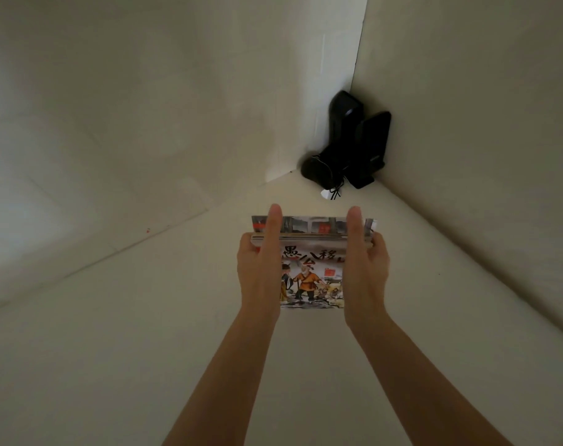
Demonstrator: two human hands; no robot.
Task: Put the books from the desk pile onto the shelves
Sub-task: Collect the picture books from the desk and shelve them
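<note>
Both forearms reach fwd from 6 o'clock. Left hand (259, 268) & right hand (365, 268) grip a thin stack of picture books (312, 272) by its side edges, thumbs straight along the top, other fingers curled under. Stack sits at frame centre over the white desk (113, 349). Top cover: cartoon figures, big Chinese characters. Black speakers (347, 140) in the corner at 1 o'clock.

Both my bare arms reach straight forward, side by side. My left hand (260, 264) and right hand (363, 265) face each other, thumbs stretched forward on top, fingers curled underneath, gripping.
</note>
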